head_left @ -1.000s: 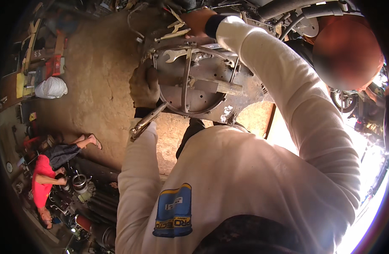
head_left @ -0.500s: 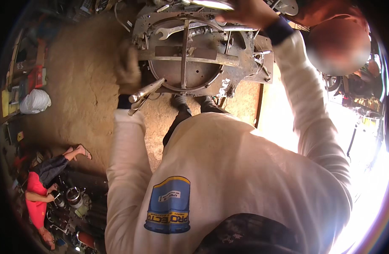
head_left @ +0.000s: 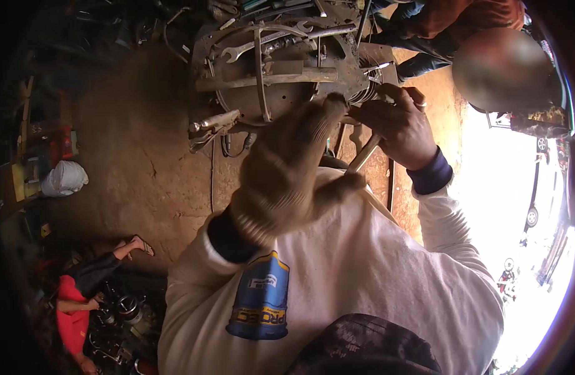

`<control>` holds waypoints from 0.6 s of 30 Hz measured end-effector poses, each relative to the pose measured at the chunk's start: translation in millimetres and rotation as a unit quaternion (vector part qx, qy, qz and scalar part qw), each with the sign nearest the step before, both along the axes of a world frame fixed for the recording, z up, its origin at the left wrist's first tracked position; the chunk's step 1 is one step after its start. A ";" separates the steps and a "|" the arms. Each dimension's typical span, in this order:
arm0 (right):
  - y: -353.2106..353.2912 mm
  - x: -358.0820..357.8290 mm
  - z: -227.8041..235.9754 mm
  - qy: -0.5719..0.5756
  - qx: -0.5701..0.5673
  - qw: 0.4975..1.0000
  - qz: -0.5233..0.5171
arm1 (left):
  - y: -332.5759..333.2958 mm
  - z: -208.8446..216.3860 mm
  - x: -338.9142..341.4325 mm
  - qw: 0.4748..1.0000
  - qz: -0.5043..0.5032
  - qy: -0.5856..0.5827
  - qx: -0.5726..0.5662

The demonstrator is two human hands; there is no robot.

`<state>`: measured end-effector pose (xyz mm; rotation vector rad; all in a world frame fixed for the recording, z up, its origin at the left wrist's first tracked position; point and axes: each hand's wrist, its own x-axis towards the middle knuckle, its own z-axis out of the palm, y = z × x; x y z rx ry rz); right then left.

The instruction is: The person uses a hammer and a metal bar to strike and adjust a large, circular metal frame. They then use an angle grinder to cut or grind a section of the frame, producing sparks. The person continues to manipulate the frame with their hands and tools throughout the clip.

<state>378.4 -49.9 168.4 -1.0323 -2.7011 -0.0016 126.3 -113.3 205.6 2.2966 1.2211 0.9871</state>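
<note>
Ribbed, matt knitted cloth makes up the glove on the left hand; the stick by its thumb looks smooth, though whether wood or metal cannot be told. At 12 o'clock the worktop is dull, scuffed dark metal, the hoop matt metal, the spanner smoother, faintly shiny metal. Toward 6 o'clock the sweatshirt is soft matt cloth; at 9, the sack looks like crinkled plastic, the floor rough and matt.
</note>
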 end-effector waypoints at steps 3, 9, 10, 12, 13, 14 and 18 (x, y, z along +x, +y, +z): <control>5.5 2.1 6.2 0.023 0.004 0.998 0.059 | 9.8 -50.8 38.7 0.983 0.049 0.046 -0.169; -25.2 6.8 -14.8 0.143 0.033 0.989 -0.030 | 1.4 -114.7 84.4 0.906 -0.046 -0.232 -0.351; -34.5 13.7 -26.5 0.240 -0.069 0.965 -0.083 | 3.3 -111.6 92.6 0.889 -0.063 -0.289 -0.350; -52.8 24.9 -53.1 0.414 -0.265 0.852 -0.181 | -4.0 -111.6 93.4 0.833 0.005 -0.312 -0.457; -57.6 30.5 -48.0 0.436 -0.459 0.764 -0.125 | -10.3 -123.7 97.3 0.760 0.046 -0.435 -0.480; -61.7 36.0 -43.3 0.420 -0.627 0.647 -0.112 | -15.3 -132.7 99.8 0.670 0.085 -0.549 -0.492; -55.1 25.3 -34.5 0.296 -0.738 0.602 -0.073 | -15.7 -137.1 105.1 0.662 0.101 -0.574 -0.471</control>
